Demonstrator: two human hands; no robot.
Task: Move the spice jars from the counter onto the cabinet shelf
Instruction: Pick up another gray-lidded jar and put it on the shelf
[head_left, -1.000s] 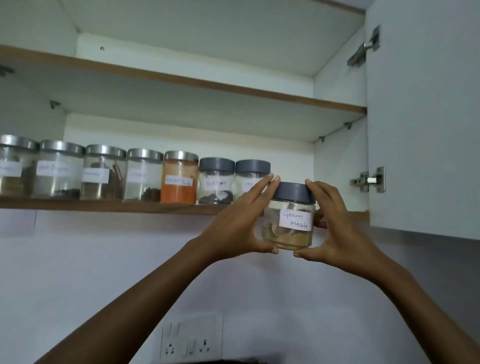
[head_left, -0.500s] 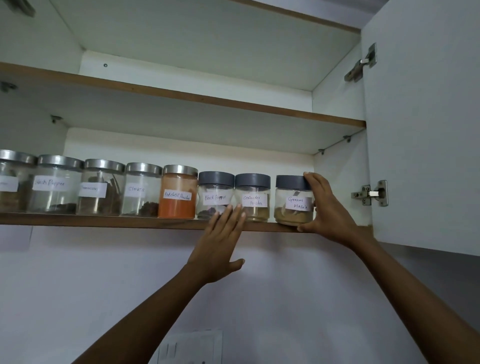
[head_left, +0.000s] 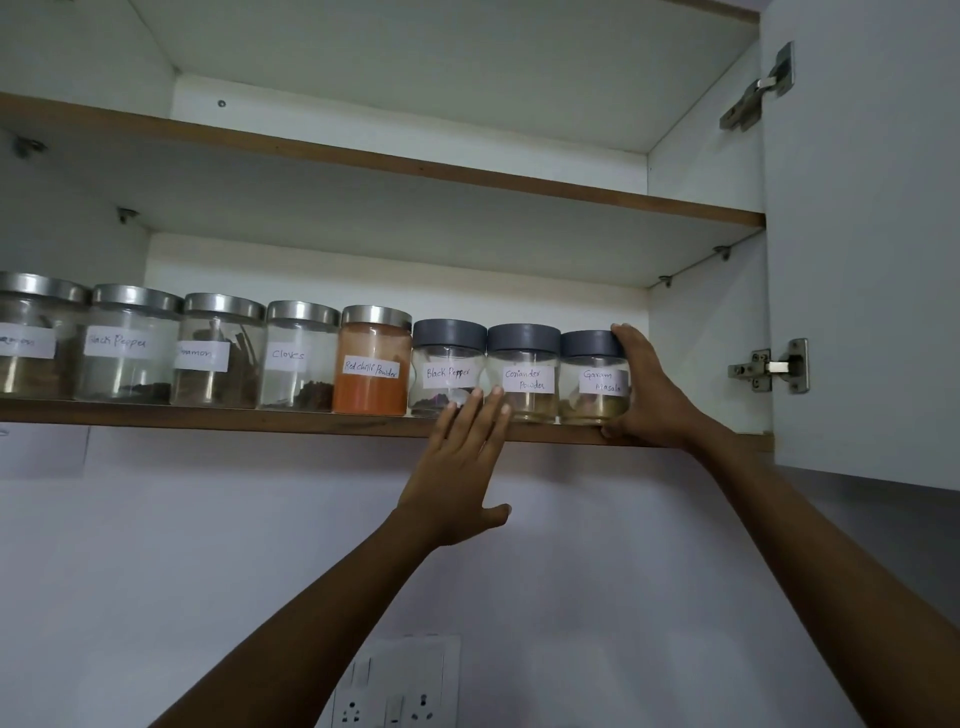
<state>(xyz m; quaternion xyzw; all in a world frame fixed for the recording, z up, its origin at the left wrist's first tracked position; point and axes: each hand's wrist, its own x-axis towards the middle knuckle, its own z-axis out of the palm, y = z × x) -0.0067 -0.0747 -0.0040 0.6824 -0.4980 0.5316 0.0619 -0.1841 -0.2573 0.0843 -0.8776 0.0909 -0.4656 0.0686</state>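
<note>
The Garam Masala jar (head_left: 592, 382), glass with a grey lid, stands at the right end of the row on the lower cabinet shelf (head_left: 260, 420). My right hand (head_left: 652, 392) wraps its right side, fingers over the lid. To its left stand the Coriander Powder jar (head_left: 522, 374) and the grey-lidded Black Pepper jar (head_left: 448, 366). My left hand (head_left: 460, 475) is flat and open, fingertips against the shelf edge below those two jars. Several steel-lidded jars, including Red Chilli Powder (head_left: 373, 361) and Cloves (head_left: 297, 356), fill the shelf further left.
An upper shelf (head_left: 467, 174) runs above the jars. The open cabinet door (head_left: 862, 234) with hinges hangs on the right. A gap remains on the lower shelf right of the Garam Masala jar. A wall socket plate (head_left: 397, 686) sits below.
One second ago both hands held the Garam Masala jar below the shelf. It now stands on the shelf beside the Coriander Powder jar; my left hand has let go and opened.
</note>
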